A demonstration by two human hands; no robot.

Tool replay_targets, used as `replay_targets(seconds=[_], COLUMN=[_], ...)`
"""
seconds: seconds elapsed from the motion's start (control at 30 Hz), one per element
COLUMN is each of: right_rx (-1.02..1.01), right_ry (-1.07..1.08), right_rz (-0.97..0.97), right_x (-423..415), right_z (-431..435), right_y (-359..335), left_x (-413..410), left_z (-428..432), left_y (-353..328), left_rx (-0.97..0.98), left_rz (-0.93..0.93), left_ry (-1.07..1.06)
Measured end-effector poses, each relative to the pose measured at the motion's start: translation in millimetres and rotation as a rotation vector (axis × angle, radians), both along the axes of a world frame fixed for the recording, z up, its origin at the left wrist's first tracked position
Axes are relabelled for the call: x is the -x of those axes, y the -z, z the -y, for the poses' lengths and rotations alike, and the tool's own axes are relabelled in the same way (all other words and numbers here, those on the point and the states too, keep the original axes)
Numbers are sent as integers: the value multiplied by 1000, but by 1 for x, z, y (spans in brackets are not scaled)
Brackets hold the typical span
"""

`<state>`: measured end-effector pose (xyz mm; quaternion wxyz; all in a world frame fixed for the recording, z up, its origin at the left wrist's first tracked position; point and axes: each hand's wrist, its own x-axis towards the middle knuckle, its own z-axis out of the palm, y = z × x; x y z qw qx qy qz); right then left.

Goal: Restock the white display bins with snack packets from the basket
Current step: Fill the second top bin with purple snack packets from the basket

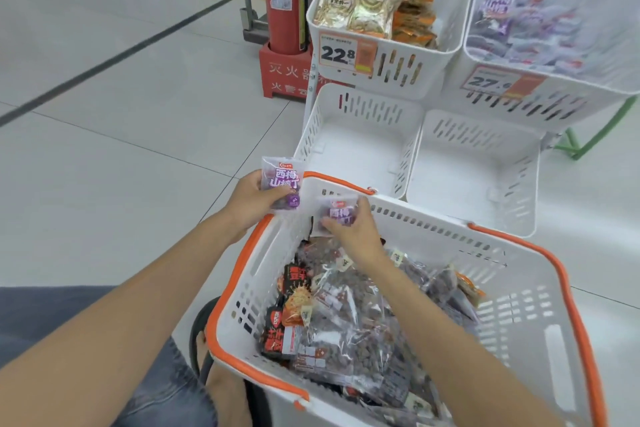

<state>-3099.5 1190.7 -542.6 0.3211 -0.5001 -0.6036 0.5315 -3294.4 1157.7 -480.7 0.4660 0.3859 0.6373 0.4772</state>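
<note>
Left hand (251,206) pinches a purple snack packet (282,184), thumb on the front and fingers behind, held upright just outside the far-left corner of the basket (450,230) and above its orange rim. Right hand (355,236) grips a second purple packet (338,213), fingers curled over its top edge, thumb at the lower left edge, just inside the basket's far wall. The basket holds clear bags of dark snacks (349,315) and black-red packets (278,334), piled mostly toward the near and right sides. Directly beyond the far rim sit the lower left bin (360,156) and lower right bin (474,173), side by side and touching, tops open, bare white floors showing. Above them, the upper left bin (398,71) carries tan and orange packets with a 22.8 price tag (337,54). The upper right bin (561,107) is heaped with purple packets; its tag is blurred. A fire extinguisher (284,0) stands just left of the rack. Grey tile floor (121,121) spreads wide to the left of the basket.
</note>
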Motion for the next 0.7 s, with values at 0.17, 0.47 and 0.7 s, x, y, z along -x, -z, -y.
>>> replay_targets(seconds=[0.17, 0.47, 0.7], right_rx=[-37, -237, -429], right_ry=[4, 325, 574], right_rz=[-74, -216, -8], right_x=[-29, -140, -203], right_z=[-24, -84, -209], right_y=[-79, -198, -256], left_x=[-70, -174, -220], left_z=[-31, -135, -260], left_y=[-28, -140, -194], left_rx=[-14, -382, -497], left_rz=[144, -53, -161], left_ry=[204, 281, 122])
